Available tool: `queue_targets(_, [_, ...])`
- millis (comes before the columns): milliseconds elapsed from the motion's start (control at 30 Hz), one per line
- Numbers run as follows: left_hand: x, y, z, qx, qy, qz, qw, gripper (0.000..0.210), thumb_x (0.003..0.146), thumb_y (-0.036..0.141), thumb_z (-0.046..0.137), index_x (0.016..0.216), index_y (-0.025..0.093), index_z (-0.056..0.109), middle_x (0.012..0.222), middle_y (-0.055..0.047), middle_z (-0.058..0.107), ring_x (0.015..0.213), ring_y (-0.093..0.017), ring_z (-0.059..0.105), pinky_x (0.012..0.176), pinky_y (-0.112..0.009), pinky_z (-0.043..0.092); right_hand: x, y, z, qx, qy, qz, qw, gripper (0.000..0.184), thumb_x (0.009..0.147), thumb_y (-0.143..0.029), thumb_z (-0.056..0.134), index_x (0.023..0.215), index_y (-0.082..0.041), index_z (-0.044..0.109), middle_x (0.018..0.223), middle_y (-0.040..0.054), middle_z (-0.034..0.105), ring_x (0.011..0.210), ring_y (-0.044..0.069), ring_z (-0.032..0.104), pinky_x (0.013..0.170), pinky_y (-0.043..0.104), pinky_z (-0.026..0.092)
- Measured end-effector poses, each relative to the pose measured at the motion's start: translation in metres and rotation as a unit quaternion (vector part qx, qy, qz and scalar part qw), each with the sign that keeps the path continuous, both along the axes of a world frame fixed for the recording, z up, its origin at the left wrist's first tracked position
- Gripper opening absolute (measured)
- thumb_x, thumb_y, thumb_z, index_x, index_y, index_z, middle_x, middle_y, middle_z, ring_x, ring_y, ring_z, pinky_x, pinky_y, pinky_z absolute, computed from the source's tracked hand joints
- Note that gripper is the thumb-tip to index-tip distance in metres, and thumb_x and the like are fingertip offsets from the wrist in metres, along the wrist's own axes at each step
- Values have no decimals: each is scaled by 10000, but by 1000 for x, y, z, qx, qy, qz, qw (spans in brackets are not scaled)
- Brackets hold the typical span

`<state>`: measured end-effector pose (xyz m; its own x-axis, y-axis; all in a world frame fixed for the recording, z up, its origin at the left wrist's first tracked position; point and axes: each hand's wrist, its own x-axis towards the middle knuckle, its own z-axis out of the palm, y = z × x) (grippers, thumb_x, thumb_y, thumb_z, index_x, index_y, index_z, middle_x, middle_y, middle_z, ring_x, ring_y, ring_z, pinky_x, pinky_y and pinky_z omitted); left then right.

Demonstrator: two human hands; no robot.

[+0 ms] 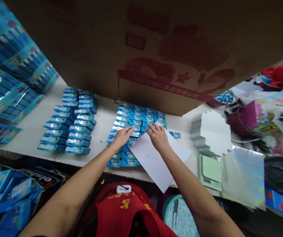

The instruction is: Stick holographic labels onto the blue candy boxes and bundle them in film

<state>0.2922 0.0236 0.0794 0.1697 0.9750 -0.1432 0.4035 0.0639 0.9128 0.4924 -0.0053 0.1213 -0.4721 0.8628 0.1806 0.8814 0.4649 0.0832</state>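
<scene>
The right hand (pixel 158 136) lies over a flat white rectangular paper sheet (pixel 152 164), whose near corner juts past the white tabletop's (pixel 104 115) front edge; whether it pinches the sheet, I cannot tell; the left hand (pixel 123 136), fingers bent, is over small glossy blue boxes (pixel 134 118) rowed toward that edge, its grip likewise unclear.

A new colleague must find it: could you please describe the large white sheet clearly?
In front of the big brown carton are rows of small blue boxes. The white sheet covers some of them, at the right hand. It is plain and straight-edged, unlike the step-edged white stack farther right.
</scene>
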Motion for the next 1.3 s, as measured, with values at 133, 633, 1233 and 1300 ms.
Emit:
queue_targets(133, [52,24,0,-149,-44,-95,983,402,667,485,583,861,140,656,813,-61,668,792,-200,596,691,-270,443,41,-15,-32,56,27,31,998,269,862,-120,396,1050,-155,587,975,99,605,878,204,467,715,332,363])
queue_targets(633, [114,6,9,-54,-63,-221,972,198,680,222,531,779,115,665,627,18,582,603,-108,481,593,-210,374,92,0,-10,-13,8,58,998,365,866,-153,370,1219,-161,462,1118,106,537,901,214,453,745,345,375])
queue_targets(1233, [88,-1,-4,9,-25,-8,1000,325,778,329,499,1025,158,623,1033,-80,634,977,-205,548,890,-344,394,50,-72,51,-253,490,-160,818,150,790,-280,534,715,-172,607,684,11,581,580,99,514,542,216,401])
queue_targets(1300, [64,-25,9,-66,-145,-19,987,405,836,417,390,1062,153,597,1023,-86,636,943,-187,567,849,-326,424,33,-75,40,-308,573,-229,724,182,757,-329,565,701,-162,609,577,-7,547,513,96,495,488,210,386])
